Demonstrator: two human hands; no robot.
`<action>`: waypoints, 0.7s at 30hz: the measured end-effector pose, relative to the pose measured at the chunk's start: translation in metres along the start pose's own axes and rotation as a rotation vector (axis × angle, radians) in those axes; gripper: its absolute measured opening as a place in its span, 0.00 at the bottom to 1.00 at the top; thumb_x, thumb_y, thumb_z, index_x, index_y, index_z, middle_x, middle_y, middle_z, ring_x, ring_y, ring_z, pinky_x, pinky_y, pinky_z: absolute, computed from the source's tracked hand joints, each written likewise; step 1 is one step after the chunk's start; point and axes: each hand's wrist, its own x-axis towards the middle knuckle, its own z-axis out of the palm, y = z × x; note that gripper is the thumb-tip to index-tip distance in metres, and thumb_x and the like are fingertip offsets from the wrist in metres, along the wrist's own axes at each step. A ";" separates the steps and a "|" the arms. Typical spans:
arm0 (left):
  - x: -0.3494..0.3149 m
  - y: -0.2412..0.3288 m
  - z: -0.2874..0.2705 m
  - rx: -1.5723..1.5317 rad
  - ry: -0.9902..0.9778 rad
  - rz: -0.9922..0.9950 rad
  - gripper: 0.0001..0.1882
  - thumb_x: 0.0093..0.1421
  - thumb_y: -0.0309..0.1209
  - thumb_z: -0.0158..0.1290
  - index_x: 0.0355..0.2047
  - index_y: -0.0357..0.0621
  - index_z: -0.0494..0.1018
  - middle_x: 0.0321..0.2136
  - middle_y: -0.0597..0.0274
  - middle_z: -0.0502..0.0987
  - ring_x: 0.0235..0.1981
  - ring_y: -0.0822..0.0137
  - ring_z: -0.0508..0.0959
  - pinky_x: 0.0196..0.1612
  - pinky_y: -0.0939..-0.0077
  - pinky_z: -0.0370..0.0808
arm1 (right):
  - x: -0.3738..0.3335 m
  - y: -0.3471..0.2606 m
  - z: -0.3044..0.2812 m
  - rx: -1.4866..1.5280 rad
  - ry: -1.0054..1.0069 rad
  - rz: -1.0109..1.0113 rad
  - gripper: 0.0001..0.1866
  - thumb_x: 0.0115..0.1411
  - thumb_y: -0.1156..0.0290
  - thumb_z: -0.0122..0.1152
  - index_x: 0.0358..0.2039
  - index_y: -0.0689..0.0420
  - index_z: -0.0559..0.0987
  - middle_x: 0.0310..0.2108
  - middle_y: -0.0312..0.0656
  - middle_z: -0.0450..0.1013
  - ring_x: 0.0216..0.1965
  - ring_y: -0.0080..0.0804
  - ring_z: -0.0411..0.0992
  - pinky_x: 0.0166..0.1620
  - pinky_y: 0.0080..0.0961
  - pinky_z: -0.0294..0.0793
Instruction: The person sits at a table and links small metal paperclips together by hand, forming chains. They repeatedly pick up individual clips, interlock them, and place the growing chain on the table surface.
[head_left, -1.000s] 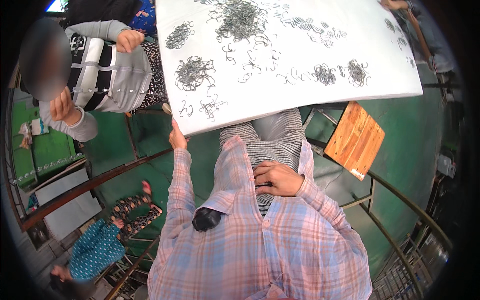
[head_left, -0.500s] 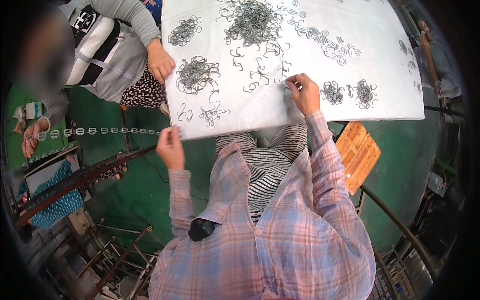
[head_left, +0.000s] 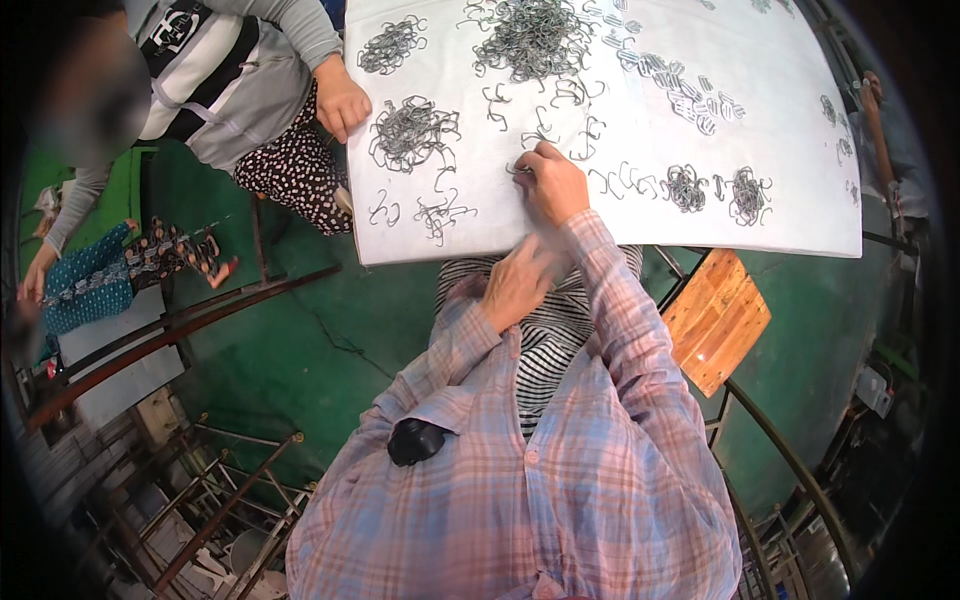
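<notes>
My right hand is over the white tabletop near its front edge, thumb and fingers pinched on a bent wire hook. Several loose hooks lie just right of it, and two hooks lie beyond its fingers. My left hand is in front of the table edge, below my right hand. Motion smears its fingertips, and I see nothing clear in them. A large heap of wire hooks is farther back. A smaller pile lies to the left.
At left, a co-worker's hand rests on the table corner; their other hand is far out left. Flat metal buckle-like links lie on the table's right half. Two small hook piles sit near the front. A wooden stool stands at right.
My left hand has let go of the metal link chain and moved right, toward my right hand. My right hand has shifted left to other hooks. The chain no longer stretches to the table.
</notes>
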 end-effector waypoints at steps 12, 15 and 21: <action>0.001 -0.006 0.001 -0.042 0.005 -0.030 0.09 0.54 0.27 0.57 0.37 0.46 0.79 0.37 0.58 0.71 0.38 0.56 0.77 0.40 0.64 0.75 | -0.025 0.012 -0.010 0.025 0.002 0.019 0.07 0.58 0.71 0.59 0.38 0.51 0.79 0.35 0.39 0.71 0.38 0.40 0.75 0.36 0.36 0.76; 0.008 -0.002 -0.005 -0.048 -0.024 -0.035 0.09 0.54 0.26 0.57 0.37 0.46 0.79 0.35 0.59 0.71 0.34 0.57 0.76 0.38 0.64 0.74 | -0.010 0.024 -0.018 -0.037 0.155 0.114 0.10 0.59 0.69 0.60 0.42 0.49 0.79 0.36 0.38 0.72 0.35 0.41 0.75 0.35 0.36 0.74; 0.014 -0.009 -0.006 -0.095 -0.038 -0.047 0.08 0.53 0.25 0.56 0.35 0.47 0.78 0.34 0.56 0.70 0.34 0.51 0.76 0.37 0.58 0.74 | 0.014 0.040 -0.017 -0.075 0.170 0.162 0.06 0.58 0.67 0.61 0.35 0.51 0.82 0.35 0.39 0.74 0.34 0.41 0.76 0.36 0.37 0.74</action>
